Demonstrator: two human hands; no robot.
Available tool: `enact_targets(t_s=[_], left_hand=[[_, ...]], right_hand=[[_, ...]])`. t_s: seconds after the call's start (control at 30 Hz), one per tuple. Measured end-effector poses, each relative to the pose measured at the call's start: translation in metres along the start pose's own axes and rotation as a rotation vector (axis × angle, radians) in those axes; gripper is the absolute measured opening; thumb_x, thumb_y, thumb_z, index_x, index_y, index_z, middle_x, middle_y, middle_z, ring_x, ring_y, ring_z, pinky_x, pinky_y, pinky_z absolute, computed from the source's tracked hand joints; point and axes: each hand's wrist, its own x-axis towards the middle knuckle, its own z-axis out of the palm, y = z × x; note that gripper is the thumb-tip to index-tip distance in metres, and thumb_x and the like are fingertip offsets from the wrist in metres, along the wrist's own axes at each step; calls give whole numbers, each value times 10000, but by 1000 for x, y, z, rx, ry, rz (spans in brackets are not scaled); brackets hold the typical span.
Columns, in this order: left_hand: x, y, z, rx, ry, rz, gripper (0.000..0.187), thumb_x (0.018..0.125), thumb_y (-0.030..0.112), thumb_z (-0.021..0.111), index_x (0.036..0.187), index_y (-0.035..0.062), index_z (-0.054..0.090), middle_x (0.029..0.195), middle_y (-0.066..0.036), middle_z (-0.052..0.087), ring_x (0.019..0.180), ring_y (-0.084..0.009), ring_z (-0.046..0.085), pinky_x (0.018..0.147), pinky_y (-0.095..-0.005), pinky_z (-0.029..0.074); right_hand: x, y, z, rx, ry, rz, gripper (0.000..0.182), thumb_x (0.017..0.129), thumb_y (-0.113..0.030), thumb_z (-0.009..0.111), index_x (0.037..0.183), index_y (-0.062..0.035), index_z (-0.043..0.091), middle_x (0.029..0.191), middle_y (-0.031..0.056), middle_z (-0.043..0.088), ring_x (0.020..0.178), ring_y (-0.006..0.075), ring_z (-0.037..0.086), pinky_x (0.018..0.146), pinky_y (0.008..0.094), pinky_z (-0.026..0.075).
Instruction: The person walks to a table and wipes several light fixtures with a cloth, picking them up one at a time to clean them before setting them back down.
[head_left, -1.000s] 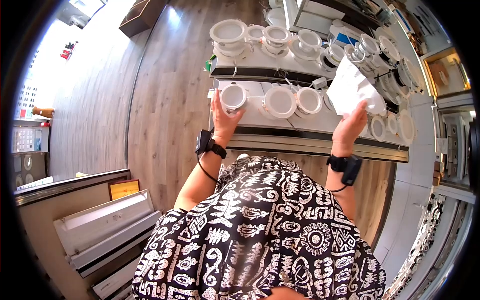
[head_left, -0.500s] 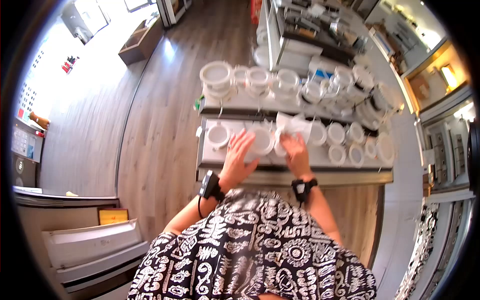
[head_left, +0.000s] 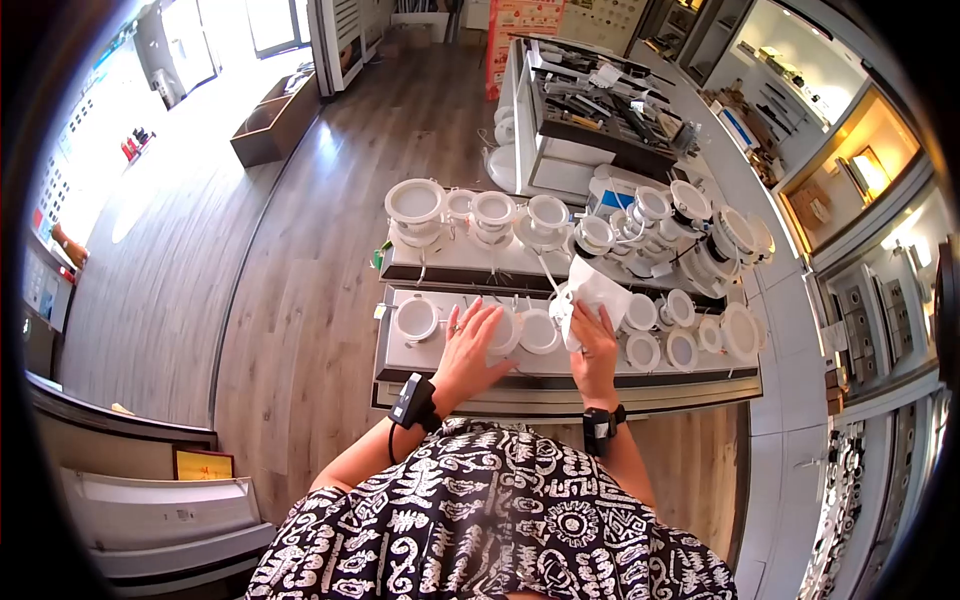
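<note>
My left hand (head_left: 467, 352) reaches over the front display step with fingers stretched out. Its fingertips are at the left side of a round white downlight (head_left: 504, 334), partly covering it. My right hand (head_left: 594, 352) is closed on a crumpled white cloth or tissue (head_left: 600, 291), which stands up above the fingers. Whether something else is inside the cloth is hidden. Between the hands lies another white downlight (head_left: 540, 332). Left of my left hand sits a downlight (head_left: 416, 319) with a white rim.
Several more downlights (head_left: 682, 349) stand right of my right hand. The raised back step holds larger ones (head_left: 415, 202) with dangling wires. Beyond it is a stand of dark track fittings (head_left: 610, 105). Lit shelves (head_left: 850, 165) line the right; wood floor (head_left: 300, 300) lies left.
My right hand has shifted right off the downlight between my hands, with the white cloth still in it. My left hand now overlaps the neighbouring downlight more. The head view has tilted up.
</note>
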Motion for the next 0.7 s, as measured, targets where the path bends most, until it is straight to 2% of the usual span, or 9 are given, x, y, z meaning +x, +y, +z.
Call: enact_targets(t_s=[0.2, 0.23, 0.27, 0.43, 0.5, 0.53, 0.57, 0.63, 0.7], left_hand=[[24, 35, -4, -274, -36, 7, 852, 705, 222, 817, 1420, 33, 394, 1404, -177, 467, 1333, -341, 434, 1089, -450, 376], [26, 34, 9, -468, 15, 9, 841, 709, 145, 807, 1422, 20, 378, 1364, -195, 501, 1214, -360, 538, 955, -397, 490], [32, 46, 0, -724, -53, -92, 806, 731, 104, 791, 1409, 7, 368, 1313, -215, 539, 1130, -351, 593, 901, -389, 516], [27, 37, 24, -741, 87, -15, 750, 769, 100, 787, 1374, 13, 351, 1224, -165, 570, 1116, -268, 598, 925, -370, 495], [27, 22, 54, -1293, 22, -318, 776, 780, 92, 782, 1397, 24, 317, 1245, -138, 546, 1155, -243, 568, 950, -359, 476], [28, 24, 54, -1350, 1, -319, 788, 785, 88, 779, 1408, 28, 300, 1258, -129, 533, 1173, -232, 551, 962, -356, 467], [32, 32, 46, -1407, -21, -322, 801, 791, 84, 777, 1418, 31, 283, 1272, -121, 520, 1191, -220, 535, 974, -352, 457], [31, 48, 21, -1089, -24, -11, 824, 801, 77, 769, 1438, 33, 249, 1306, -114, 492, 1223, -201, 499, 997, -348, 439], [34, 48, 18, -1240, -106, -78, 814, 801, 68, 768, 1435, 33, 258, 1299, -112, 493, 1223, -195, 491, 1006, -349, 433]], right_hand=[[12, -55, -25, 59, -74, -99, 537, 625, 96, 598, 1141, -32, 672, 1239, 118, 655, 1243, 286, 566, 1111, 487, 358], [15, -66, -26, 63, -78, -112, 517, 632, 88, 578, 1127, -25, 675, 1230, 128, 659, 1241, 296, 569, 1112, 490, 355], [18, -70, -26, 67, -81, -127, 498, 640, 81, 557, 1114, -18, 678, 1221, 138, 663, 1239, 306, 572, 1113, 493, 351], [22, -67, -25, 57, -140, -228, 581, 600, 69, 620, 1165, -50, 682, 1260, 83, 653, 1256, 240, 562, 1109, 465, 381], [18, -67, -25, 95, -129, -215, 529, 600, 76, 613, 1110, -38, 693, 1229, 102, 666, 1242, 262, 574, 1110, 474, 378], [18, -66, -26, 113, -122, -213, 504, 600, 79, 609, 1083, -32, 698, 1214, 111, 673, 1235, 273, 580, 1110, 479, 376], [16, -66, -27, 105, -144, -204, 462, 651, 36, 613, 1102, -29, 689, 1231, 118, 663, 1246, 281, 570, 1113, 480, 369], [14, -66, -35, 79, -184, -199, 389, 755, -52, 620, 1140, -22, 672, 1265, 132, 642, 1267, 298, 551, 1118, 482, 356], [17, -70, -42, 102, -178, -223, 372, 872, -186, 547, 1184, -6, 642, 1306, 150, 609, 1289, 322, 525, 1126, 490, 331]])
